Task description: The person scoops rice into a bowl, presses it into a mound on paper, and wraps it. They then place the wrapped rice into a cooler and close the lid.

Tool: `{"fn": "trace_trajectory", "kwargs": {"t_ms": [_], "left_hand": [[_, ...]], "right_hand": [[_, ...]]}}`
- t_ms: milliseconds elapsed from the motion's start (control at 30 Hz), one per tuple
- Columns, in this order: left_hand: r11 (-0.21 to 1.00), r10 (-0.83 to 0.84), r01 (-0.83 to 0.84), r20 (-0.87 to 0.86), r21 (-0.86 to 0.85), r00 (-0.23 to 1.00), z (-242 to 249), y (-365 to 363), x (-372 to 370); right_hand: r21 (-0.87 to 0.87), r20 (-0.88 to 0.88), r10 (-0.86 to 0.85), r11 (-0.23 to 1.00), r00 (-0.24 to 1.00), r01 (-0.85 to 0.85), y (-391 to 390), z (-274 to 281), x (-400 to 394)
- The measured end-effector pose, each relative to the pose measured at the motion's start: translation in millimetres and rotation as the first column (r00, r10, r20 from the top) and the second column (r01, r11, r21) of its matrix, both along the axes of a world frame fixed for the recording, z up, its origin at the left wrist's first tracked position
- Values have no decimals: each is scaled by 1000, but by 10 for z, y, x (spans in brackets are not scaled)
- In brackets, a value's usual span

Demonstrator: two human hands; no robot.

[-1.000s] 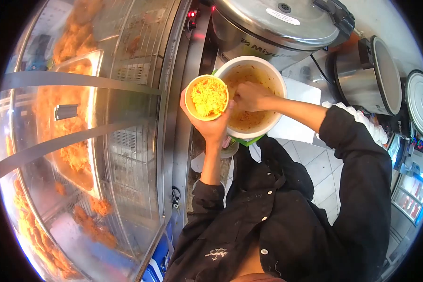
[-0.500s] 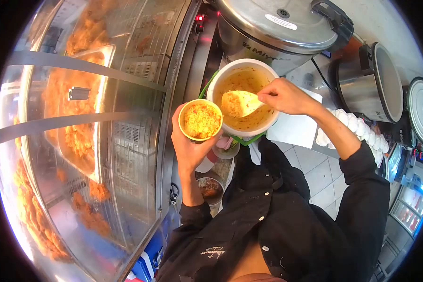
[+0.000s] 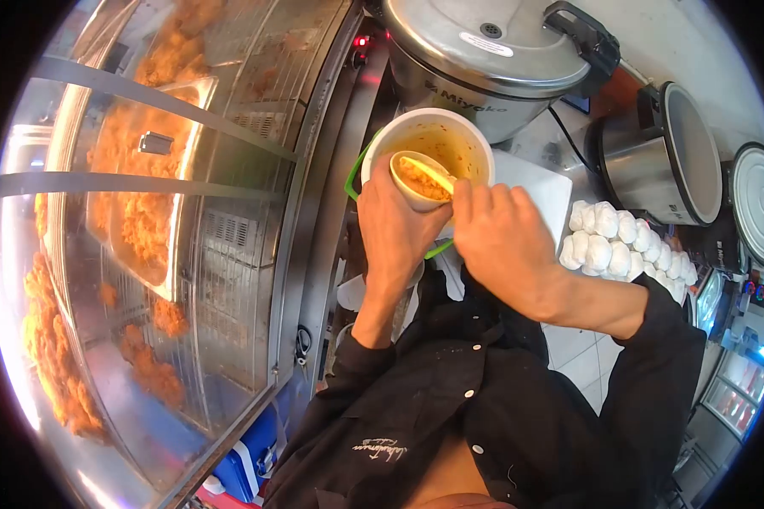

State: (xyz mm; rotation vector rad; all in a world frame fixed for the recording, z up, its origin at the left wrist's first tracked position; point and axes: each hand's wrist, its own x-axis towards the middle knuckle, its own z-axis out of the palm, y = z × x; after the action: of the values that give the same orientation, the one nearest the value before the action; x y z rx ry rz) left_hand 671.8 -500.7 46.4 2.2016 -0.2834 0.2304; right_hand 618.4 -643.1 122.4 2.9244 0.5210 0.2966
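While the person's left grip [image 3: 396, 233] is curled around a small, pale, round cup [image 3: 416, 202], the right grip [image 3: 505, 242] is closed on a flat, pale yellow paddle [image 3: 434, 173]. Both sit close together, with the cup just left of the right fist. The cup is up over the near side of a big, round, white pot [image 3: 479, 142], and its mouth is tipped. It is hard to tell if the cup touches the pot.

Crumbly orange-yellow rice [image 3: 419, 181] shows inside the cup. The paddle's long side runs from the right fist to the left and a bit away from the person, right across the cup's mouth. Its thin edge faces up, and its blade seems to rest on the rice. The right fist hides the handle end.

Past the pot stands a big, shiny, silver cooker [image 3: 458, 89] with its lid down. Off to the right, well apart from both fists, lie round, white, wrapped bundles [image 3: 620, 254].
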Motion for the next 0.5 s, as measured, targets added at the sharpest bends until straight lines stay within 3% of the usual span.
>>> {"fn": "trace_trajectory", "kwargs": {"t_ms": [67, 133, 200, 233, 300, 333, 433, 500], "left_hand": [[1000, 15, -15, 30, -9, 999, -27, -53, 13], [998, 58, -60, -94, -11, 994, 41, -81, 19], [993, 44, -56, -114, -106, 992, -28, -36, 45], [979, 27, -53, -134, -198, 991, -79, -12, 55], [956, 25, -59, -117, -289, 993, -159, 19, 53], [925, 17, -55, -102, -377, 995, -197, 43, 50], [906, 39, -44, -19, -420, 999, -297, 36, 72], [906, 53, -39, 22, -421, 998, -336, 35, 67]], "right_hand": [[-194, 38, 33, 981, 999, -25, 51, -42, -50], [-184, 35, 36, 982, 999, -29, -11, -49, -35], [78, 78, 34, 996, 996, -40, -138, -8, 35], [79, 80, 41, 996, 996, -47, -212, 39, 77], [481, -69, -67, 872, 995, 92, -371, 169, 177], [485, -69, -56, 871, 996, 83, -435, 210, 225], [779, -336, 14, 566, 942, 270, -561, 294, 322], [794, -414, 96, 524, 905, 307, -589, 169, 354]]}}
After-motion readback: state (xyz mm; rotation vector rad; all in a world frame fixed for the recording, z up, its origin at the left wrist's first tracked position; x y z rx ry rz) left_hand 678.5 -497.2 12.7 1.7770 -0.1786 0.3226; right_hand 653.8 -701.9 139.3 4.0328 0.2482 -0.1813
